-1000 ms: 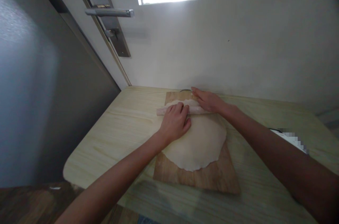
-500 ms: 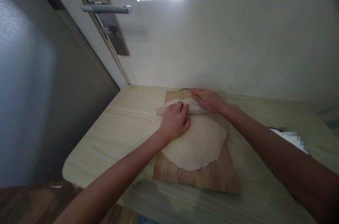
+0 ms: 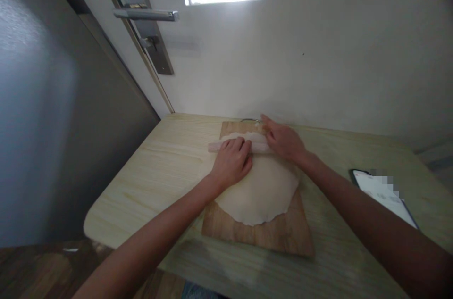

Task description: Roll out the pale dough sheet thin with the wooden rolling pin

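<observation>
A broad, thin sheet of pale dough lies on a wooden board and covers most of it. Across the dough's far part lies a light rolling pin. My left hand is wrapped over the pin's left half, fingers bent on top. At the pin's right end is my right hand, its index finger pointing forward and the other fingers curled. The right end of the pin is hidden under this hand.
The board rests on a pale wooden table with a rounded left corner. A phone lies beyond my right forearm. Behind the table stands a white door with a metal handle. A metal ring is at the board's far edge.
My right hand has shifted slightly right, and its fingers have curled, with the index pointing forward. More of the phone shows. My left hand has stayed on the pin.
</observation>
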A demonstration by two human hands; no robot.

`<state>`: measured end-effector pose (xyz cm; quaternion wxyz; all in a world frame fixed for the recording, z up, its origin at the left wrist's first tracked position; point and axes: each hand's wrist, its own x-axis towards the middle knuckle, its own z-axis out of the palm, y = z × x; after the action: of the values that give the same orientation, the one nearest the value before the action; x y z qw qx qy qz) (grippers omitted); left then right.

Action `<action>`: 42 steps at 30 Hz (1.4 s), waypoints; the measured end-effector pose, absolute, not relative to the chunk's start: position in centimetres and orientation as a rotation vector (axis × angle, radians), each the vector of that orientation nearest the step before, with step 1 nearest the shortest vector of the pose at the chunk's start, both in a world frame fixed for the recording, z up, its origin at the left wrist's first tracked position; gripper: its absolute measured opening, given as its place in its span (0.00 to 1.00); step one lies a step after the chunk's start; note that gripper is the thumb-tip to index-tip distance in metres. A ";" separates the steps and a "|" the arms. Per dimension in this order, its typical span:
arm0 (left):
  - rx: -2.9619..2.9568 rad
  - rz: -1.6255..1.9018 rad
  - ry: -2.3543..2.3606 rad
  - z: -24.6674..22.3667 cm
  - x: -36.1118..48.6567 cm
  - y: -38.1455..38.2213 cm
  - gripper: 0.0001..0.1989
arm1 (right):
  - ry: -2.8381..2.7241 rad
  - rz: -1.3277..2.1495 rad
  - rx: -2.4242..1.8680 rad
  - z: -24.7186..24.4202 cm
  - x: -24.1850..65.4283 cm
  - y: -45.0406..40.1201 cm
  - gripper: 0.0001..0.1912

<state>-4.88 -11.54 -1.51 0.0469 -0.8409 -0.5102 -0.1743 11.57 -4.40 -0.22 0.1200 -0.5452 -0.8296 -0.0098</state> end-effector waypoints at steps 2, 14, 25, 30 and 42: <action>-2.563 -0.526 -1.554 -1.5 -4.9 -11.7 0.13 | -2.309 -0.109 -1.763 -0.5 11.8 -6.1 0.26; -2.470 -0.470 -1.611 -1.6 -4.5 -12.4 0.10 | -2.482 0.086 -1.746 -0.2 12.2 -6.8 0.27; -2.449 -0.471 -1.673 -1.4 -4.2 -12.8 0.08 | -2.525 0.114 -1.629 -0.1 12.3 -6.9 0.26; -2.437 -0.449 -1.650 -1.5 -4.3 -12.7 0.09 | -2.482 0.035 -1.608 -0.5 12.3 -6.8 0.27; -2.300 -0.517 -1.757 -1.7 -4.0 -10.9 0.15 | -2.339 -0.197 -1.732 -0.2 11.2 -7.3 0.24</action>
<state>-3.98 -10.91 -1.69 0.1005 -0.7783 -0.5945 -0.1750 11.20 -7.32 -0.24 0.1121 -0.5900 -0.7968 -0.0670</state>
